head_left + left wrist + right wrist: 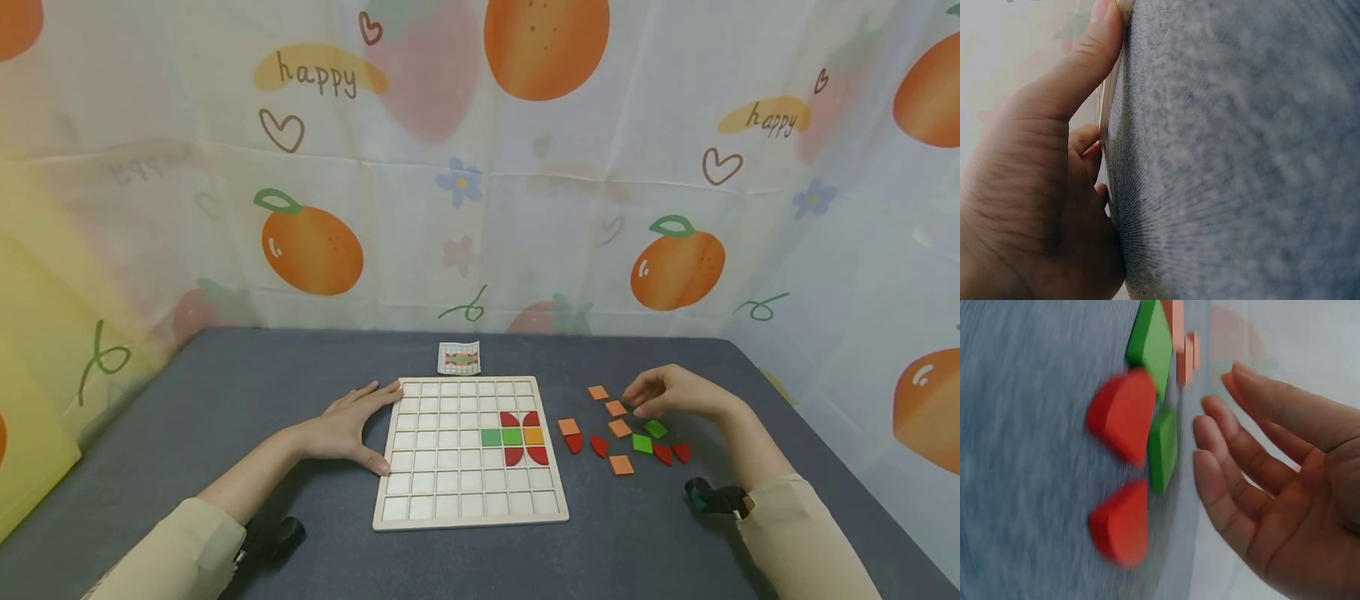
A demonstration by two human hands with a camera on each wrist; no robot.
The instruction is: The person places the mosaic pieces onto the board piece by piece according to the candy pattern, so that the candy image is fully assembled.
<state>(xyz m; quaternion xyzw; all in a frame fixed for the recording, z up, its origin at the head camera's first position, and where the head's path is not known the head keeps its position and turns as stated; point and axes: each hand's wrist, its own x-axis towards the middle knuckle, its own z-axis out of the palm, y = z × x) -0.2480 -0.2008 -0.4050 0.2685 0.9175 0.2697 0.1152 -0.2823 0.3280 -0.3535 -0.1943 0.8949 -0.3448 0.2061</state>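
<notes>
A white square grid board [435,507] lies on the table, with red quarter-round tiles [513,456], green square tiles [491,437] and an orange square tile [533,436] in cells at its right side. My left hand [341,427] spreads along the board's left edge, its thumb and fingertips touching the frame. To the right, my right hand [678,392] hovers over loose tiles with fingers bent; the right wrist view shows nothing between them. Nearest to it are green tiles [1163,450], red tiles [1124,415] and orange tiles [616,407]. A dark spot under its fingertips is unclear.
Behind the board lies a small pattern card [459,358] with a coloured grid figure. More loose tiles, such as an orange one [621,465] and a red one [599,447], lie right of the board. A fruit-printed curtain [540,250] hangs behind the dark table [337,533].
</notes>
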